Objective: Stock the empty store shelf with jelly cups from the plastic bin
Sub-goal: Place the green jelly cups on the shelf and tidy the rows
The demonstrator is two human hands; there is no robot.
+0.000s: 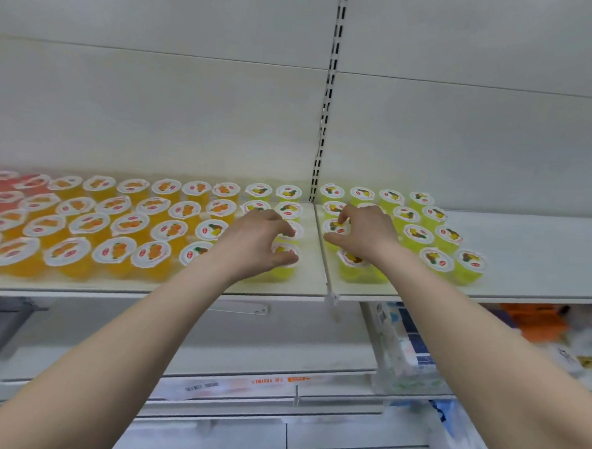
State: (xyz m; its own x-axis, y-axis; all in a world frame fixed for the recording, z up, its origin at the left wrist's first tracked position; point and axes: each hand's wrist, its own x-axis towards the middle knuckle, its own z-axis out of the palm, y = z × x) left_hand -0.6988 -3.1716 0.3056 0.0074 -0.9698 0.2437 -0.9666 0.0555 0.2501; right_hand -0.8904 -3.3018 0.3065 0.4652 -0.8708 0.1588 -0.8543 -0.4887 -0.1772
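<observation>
**Both hands on yellow cups**

Your 2 forearms (pixel 127 335) stretch to the shelf (pixel 533 257). Your left hand (pixel 257 243) curls round a yellow jelly cup (pixel 283 259) near the front edge. Your right hand (pixel 364 236) pinches a neighbouring cup (pixel 335 227) just across the shelf joint.

This is a shop: white retail shelving with a slotted upright (pixel 329 99) running up its back panel (pixel 156 114). Left and right of that upright, rows of sealed jelly cups (pixel 115 251) line the shelf (pixel 543 258). Below the upright, lower shelves (pixel 246 362) carry packaged goods (pixel 401 353) and a printed price label (pixel 272 381).
</observation>
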